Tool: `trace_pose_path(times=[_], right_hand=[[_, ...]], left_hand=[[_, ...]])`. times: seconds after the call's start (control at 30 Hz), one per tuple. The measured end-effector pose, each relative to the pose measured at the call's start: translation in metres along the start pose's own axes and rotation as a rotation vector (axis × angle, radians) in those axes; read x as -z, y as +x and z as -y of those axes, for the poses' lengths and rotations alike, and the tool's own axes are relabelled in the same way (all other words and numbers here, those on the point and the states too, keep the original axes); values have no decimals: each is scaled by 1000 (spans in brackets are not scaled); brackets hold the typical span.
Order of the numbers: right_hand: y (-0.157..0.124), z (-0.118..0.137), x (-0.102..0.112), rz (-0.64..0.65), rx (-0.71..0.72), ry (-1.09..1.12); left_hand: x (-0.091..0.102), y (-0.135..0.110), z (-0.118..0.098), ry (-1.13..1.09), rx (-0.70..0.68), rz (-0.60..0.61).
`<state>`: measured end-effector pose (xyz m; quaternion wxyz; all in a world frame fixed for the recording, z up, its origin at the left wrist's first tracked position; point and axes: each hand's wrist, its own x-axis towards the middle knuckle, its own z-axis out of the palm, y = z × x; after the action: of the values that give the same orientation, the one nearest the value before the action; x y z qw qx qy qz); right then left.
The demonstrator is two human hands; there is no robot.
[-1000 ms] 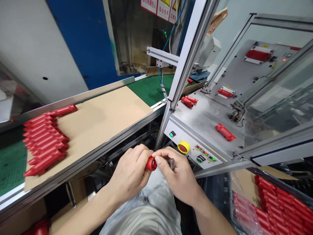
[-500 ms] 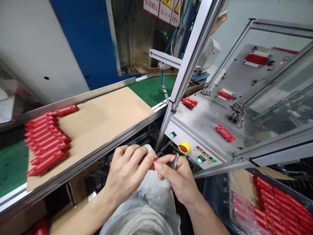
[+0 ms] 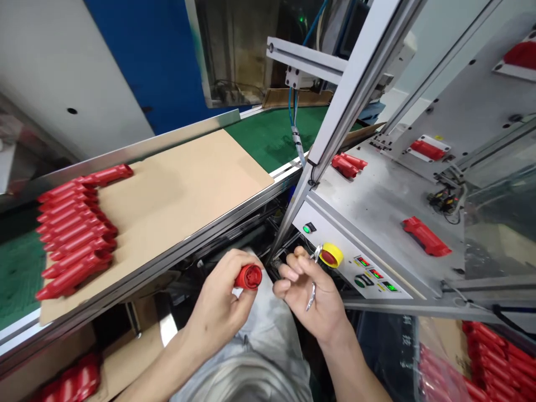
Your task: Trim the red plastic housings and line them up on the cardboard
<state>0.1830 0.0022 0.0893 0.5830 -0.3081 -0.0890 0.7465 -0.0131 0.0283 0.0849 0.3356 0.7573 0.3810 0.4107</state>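
In front of my lap, my left hand [image 3: 221, 296] is wrapped round a red plastic tube [image 3: 250, 277]. Its round, hollow end faces up toward me, and the rest is hidden in my palm. Just to the right, apart from the tube, my right hand [image 3: 312, 287] has its fingers curled. A thin, shiny metal tool [image 3: 311, 297] runs through that hand, its upper end sticking out by the index finger. Which kind of tool it is, I cannot make out.
Several red plastic tubes [image 3: 77, 229] lie in a row on a cardboard sheet [image 3: 180, 184] over the green conveyor [image 3: 280, 134]. To the right stands a framed machine with a yellow-ringed red button [image 3: 330, 255] and red parts [image 3: 425, 237]. More red parts [image 3: 494, 357] fill a lined box below.
My hands have separated: the right moved off the tube to the right with the metal tool. My left hand turned the tube's open end toward me. The view shifted slightly.
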Motion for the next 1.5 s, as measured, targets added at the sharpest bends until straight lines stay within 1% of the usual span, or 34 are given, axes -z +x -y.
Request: trace_pose_path(times=[0.07,0.13,0.2,0.27,0.33,0.4,0.47,0.53,0.57,0.6,0.63,0.7,0.83,1.03,1.13,1.3,1.5], right_hand=[[2,-4,20,-96,-81,-23],[-1,-12,42,-180,-123,-160],[-9,-18,59,-201,-57,-446],[-18,-15,65,-150,65,-830],[-26,-2,58,-83,211,-1165],[-31,15,40,-19,420,-1417],[-30,30,19,63,713,-1670],[-28,41,2,132,1000,-1924],[-27,44,-5,149,1101,-2028],[-26,46,-9,157,1164,-2106],[-25,46,-13,166,1194,-2163],[-24,43,-16,204,1203,-2223],[-23,35,-20,252,1204,-2264],[-25,31,-25,218,1216,-2347],[-26,31,-25,228,1225,-2359],[-25,31,-21,235,1213,-2328],[-25,30,-17,214,1204,-2305]], left_hand=[[-1,-2,-1,-99,78,5],[-1,-1,-3,-151,130,2],[-1,1,-5,-170,150,-11],[-1,3,-8,-157,142,-26],[-2,5,-9,-128,121,-28],[-3,6,-10,-91,110,-8],[-4,3,-9,-31,118,23],[-3,-1,-7,57,122,26],[-3,-3,-7,103,116,14],[-2,-5,-7,142,104,-3],[-2,-7,-7,171,86,-20],[-2,-10,-7,203,48,-45],[-3,-13,-8,239,-1,-77],[-4,-17,-6,310,-47,-116],[-5,-18,-7,322,-52,-129],[-6,-17,-10,330,-58,-142],[-6,-12,-15,353,-66,-146]])
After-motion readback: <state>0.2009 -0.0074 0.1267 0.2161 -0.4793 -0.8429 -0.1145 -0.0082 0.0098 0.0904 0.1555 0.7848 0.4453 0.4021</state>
